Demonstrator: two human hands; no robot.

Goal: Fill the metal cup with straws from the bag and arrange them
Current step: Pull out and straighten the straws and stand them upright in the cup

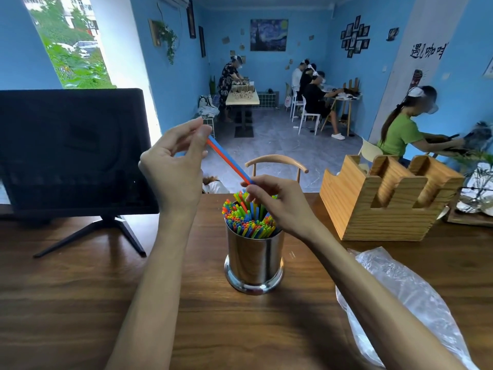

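Note:
A shiny metal cup (253, 263) stands upright on the wooden table (80, 303), packed with several coloured straws (248, 217). Above it, a red straw and a blue straw (229, 160) lie side by side, slanting down to the right. My left hand (176, 166) pinches their upper end between thumb and fingers. My right hand (277, 204) pinches their lower end just over the cup's rim, its fingers touching the straw tips. The clear plastic bag (400, 297) lies flat on the table at the right, partly under my right forearm.
A black monitor (72, 150) on a stand sits at the left. A wooden slotted holder (384, 204) stands at the right, behind the bag. A chair back (277, 161) shows past the table's far edge. Several people sit at tables farther back.

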